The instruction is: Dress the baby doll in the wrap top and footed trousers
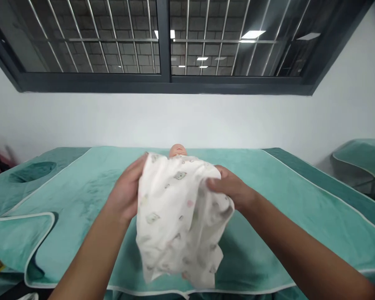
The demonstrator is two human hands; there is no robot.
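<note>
A white cloth (pixel 175 216) printed with small pale figures hangs bunched between my two hands, above a bed covered in a teal sheet (pixel 90 187). My left hand (pixel 126 189) grips its left edge, fingers closed on the fabric. My right hand (pixel 232 187) pinches the right edge. Behind the cloth the top of a doll's head (pixel 177 150) shows, lying on the sheet; the rest of the doll is hidden by the cloth.
The sheet has white piping and a flap at the near left (pixel 21 237). A face hole (pixel 34 171) is at the far left. A second teal-covered bed (pixel 362 158) stands at the right. A white wall and dark barred window (pixel 162 41) are ahead.
</note>
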